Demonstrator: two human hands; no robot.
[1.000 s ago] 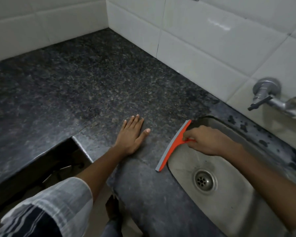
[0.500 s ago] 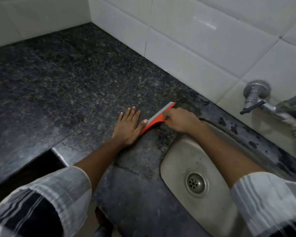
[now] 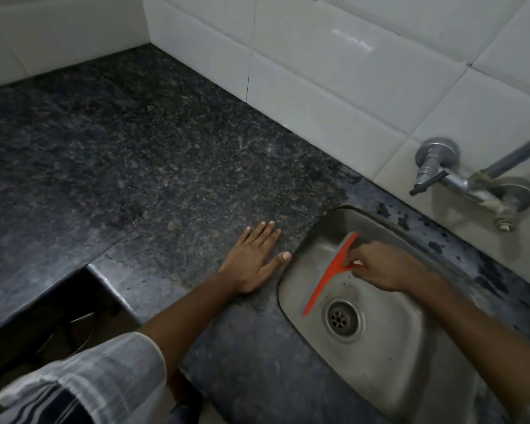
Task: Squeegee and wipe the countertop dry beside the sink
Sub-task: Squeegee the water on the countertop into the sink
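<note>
The right hand (image 3: 386, 266) grips the handle of the orange squeegee (image 3: 331, 272), fingers curled round it, and holds the tool over the basin of the steel sink (image 3: 389, 377). The blade runs diagonally, its near end just beside the drain (image 3: 342, 320), its far end toward the sink's back corner. The left hand (image 3: 253, 260) rests flat on the dark speckled countertop (image 3: 153, 166), fingers straight and together, holding nothing, the thumb close to the sink's left rim. A wall tap (image 3: 459, 175) projects from the white tiled wall (image 3: 334, 81) behind the sink. A striped sleeve (image 3: 89, 384) covers the left upper arm.
</note>
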